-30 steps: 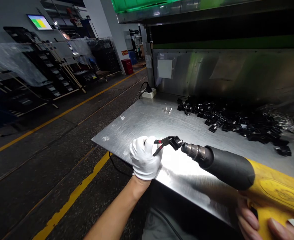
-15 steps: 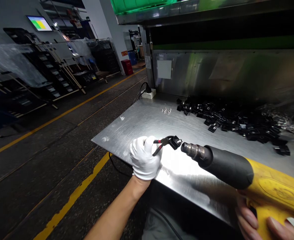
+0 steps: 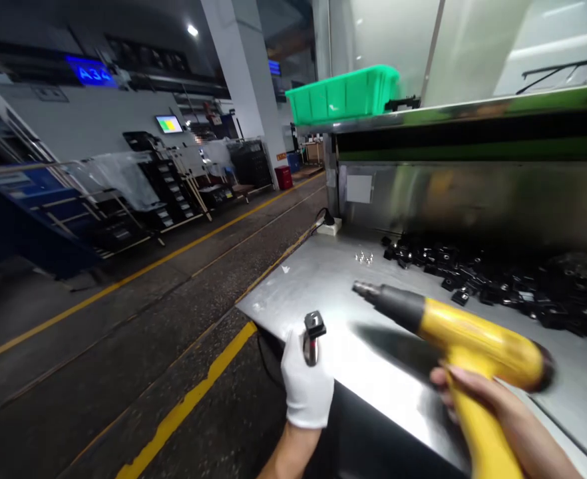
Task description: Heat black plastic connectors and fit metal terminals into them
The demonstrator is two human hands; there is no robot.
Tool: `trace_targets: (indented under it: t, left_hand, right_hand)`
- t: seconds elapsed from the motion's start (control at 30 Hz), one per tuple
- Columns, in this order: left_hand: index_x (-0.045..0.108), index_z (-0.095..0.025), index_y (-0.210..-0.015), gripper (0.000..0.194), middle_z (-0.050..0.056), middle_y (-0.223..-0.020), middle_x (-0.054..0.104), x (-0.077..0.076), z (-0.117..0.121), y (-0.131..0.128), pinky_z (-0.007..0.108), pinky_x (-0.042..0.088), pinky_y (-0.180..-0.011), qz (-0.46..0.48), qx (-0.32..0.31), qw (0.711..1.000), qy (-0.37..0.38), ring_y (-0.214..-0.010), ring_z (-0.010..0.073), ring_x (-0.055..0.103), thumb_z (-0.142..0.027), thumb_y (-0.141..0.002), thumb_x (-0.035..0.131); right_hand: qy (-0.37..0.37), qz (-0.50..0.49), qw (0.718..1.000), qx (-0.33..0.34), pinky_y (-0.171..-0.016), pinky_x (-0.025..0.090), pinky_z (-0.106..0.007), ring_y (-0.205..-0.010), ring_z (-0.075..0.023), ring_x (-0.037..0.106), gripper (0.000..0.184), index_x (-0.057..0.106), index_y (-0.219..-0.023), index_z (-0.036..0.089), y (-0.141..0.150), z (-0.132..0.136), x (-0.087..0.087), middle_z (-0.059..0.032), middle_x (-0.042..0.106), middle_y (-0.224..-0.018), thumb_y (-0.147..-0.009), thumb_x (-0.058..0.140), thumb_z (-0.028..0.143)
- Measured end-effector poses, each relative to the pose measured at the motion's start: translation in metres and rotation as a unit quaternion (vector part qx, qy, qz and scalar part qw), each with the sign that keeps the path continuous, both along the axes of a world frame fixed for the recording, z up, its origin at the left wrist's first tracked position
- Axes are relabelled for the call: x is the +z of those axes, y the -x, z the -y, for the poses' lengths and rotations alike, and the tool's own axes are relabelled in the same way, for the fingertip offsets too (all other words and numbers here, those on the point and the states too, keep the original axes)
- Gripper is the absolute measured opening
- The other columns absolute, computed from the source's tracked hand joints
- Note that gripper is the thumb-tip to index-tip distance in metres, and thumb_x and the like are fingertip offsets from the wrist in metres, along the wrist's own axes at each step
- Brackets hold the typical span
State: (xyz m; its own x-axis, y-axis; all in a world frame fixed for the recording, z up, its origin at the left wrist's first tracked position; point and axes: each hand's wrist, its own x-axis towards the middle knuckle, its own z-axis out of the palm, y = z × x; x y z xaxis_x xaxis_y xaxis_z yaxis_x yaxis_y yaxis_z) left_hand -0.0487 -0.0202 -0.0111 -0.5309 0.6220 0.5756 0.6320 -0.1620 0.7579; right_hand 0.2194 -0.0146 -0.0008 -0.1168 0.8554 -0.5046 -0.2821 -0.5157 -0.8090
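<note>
My left hand [image 3: 305, 386], in a white glove, is closed round pliers [image 3: 311, 346] that point upward. A small black part [image 3: 315, 322] is clamped in their tip, above the near left edge of the steel table [image 3: 323, 283]. My bare right hand [image 3: 478, 399] grips the handle of a yellow heat gun [image 3: 453, 326]. The gun's dark nozzle [image 3: 368, 291] points left and away, above the table and apart from the black part.
A heap of small black parts [image 3: 473, 273] lies along the table's back, with a few small metal pieces [image 3: 364, 257] to its left. A white power strip [image 3: 329, 227] sits at the far left corner. A green bin [image 3: 346, 96] stands on the shelf above. Racks line the aisle at left.
The view has swung upward. My left hand turned the pliers upright and drew them toward me. The heat gun lifted and its nozzle has left the black part.
</note>
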Motion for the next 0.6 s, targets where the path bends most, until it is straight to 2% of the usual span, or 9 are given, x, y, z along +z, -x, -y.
trace_targets:
  t: [0.03, 0.13, 0.23, 0.33, 0.4, 0.47, 0.53, 0.6]
  left_hand:
    - [0.060, -0.018, -0.097, 0.006, 0.002, -0.083, 0.067, -0.002, 0.010, 0.007, 0.026, 0.053, -0.072, 0.036, -0.001, 0.999, 0.009, -0.077, 0.0166, 0.066, -0.021, -0.091, 0.061]
    - [0.063, -0.019, -0.098, 0.013, 0.003, -0.088, 0.070, -0.002, 0.037, 0.028, 0.027, 0.053, -0.074, 0.083, 0.004, 0.996, 0.041, -0.082, 0.0188, 0.068, -0.027, -0.088, 0.067]
    - [0.064, -0.018, -0.100, 0.014, 0.005, -0.093, 0.071, 0.001, 0.061, 0.041, 0.028, 0.053, -0.076, 0.068, -0.003, 0.997, 0.049, -0.086, 0.0203, 0.068, -0.028, -0.089, 0.066]
    - [0.063, -0.019, -0.095, 0.007, 0.004, -0.088, 0.068, 0.005, 0.082, 0.045, 0.029, 0.052, -0.075, 0.051, -0.021, 0.997, 0.049, -0.080, 0.0182, 0.066, -0.024, -0.092, 0.063]
    - [0.061, -0.019, -0.089, 0.004, 0.002, -0.083, 0.065, 0.005, 0.092, 0.044, 0.028, 0.051, -0.074, 0.038, -0.034, 0.997, 0.050, -0.075, 0.0166, 0.063, -0.022, -0.092, 0.061]
    - [0.060, -0.019, -0.087, 0.004, 0.002, -0.081, 0.063, 0.004, 0.099, 0.044, 0.028, 0.050, -0.075, 0.019, -0.041, 0.998, 0.047, -0.075, 0.0161, 0.061, -0.019, -0.091, 0.061]
    - [0.061, -0.018, -0.091, 0.001, 0.003, -0.084, 0.063, 0.002, 0.101, 0.044, 0.029, 0.050, -0.078, 0.001, -0.045, 0.998, 0.042, -0.078, 0.0169, 0.062, -0.018, -0.090, 0.061]
    - [0.062, -0.017, -0.095, 0.006, 0.004, -0.087, 0.063, -0.001, 0.101, 0.044, 0.030, 0.050, -0.080, -0.005, -0.050, 0.998, 0.039, -0.081, 0.0175, 0.062, -0.017, -0.089, 0.062]
  right_hand:
    - [0.006, 0.011, 0.999, 0.038, -0.055, 0.056, -0.024, -0.064, -0.0141, 0.064, 0.038, 0.068, -0.100, 0.018, 0.026, -0.012, 0.009, -0.0046, 0.071, -0.086, -0.082, 0.075, 0.050]
    - [-0.008, 0.023, 0.992, 0.120, -0.045, 0.049, -0.025, -0.054, -0.0133, 0.058, 0.036, 0.067, -0.096, 0.013, 0.103, -0.055, 0.024, -0.0029, 0.066, -0.076, -0.089, 0.070, 0.047]
    - [-0.037, 0.050, 0.984, 0.169, -0.064, 0.058, -0.031, -0.075, -0.0152, 0.065, 0.029, 0.064, -0.111, 0.015, 0.172, -0.092, 0.026, -0.0045, 0.067, -0.099, -0.098, 0.063, 0.040]
    - [-0.068, 0.094, 0.972, 0.203, -0.075, 0.060, -0.038, -0.089, -0.0196, 0.067, 0.032, 0.062, -0.119, 0.016, 0.223, -0.111, 0.023, -0.0074, 0.066, -0.111, -0.098, 0.062, 0.040]
    - [-0.087, 0.129, 0.964, 0.218, -0.078, 0.059, -0.040, -0.093, -0.0210, 0.067, 0.034, 0.062, -0.122, 0.016, 0.240, -0.116, 0.020, -0.0084, 0.066, -0.115, -0.098, 0.062, 0.040]
    - [-0.107, 0.171, 0.953, 0.226, -0.080, 0.059, -0.041, -0.095, -0.0217, 0.067, 0.035, 0.061, -0.123, 0.016, 0.244, -0.120, 0.017, -0.0091, 0.065, -0.117, -0.098, 0.062, 0.040]
    - [-0.133, 0.227, 0.938, 0.227, -0.081, 0.059, -0.042, -0.096, -0.0223, 0.066, 0.035, 0.061, -0.124, 0.016, 0.237, -0.125, 0.014, -0.0094, 0.065, -0.119, -0.098, 0.062, 0.040]
    - [-0.165, 0.294, 0.915, 0.220, -0.084, 0.058, -0.043, -0.099, -0.0232, 0.066, 0.035, 0.061, -0.123, 0.017, 0.226, -0.130, 0.013, -0.0094, 0.064, -0.121, -0.098, 0.063, 0.040]
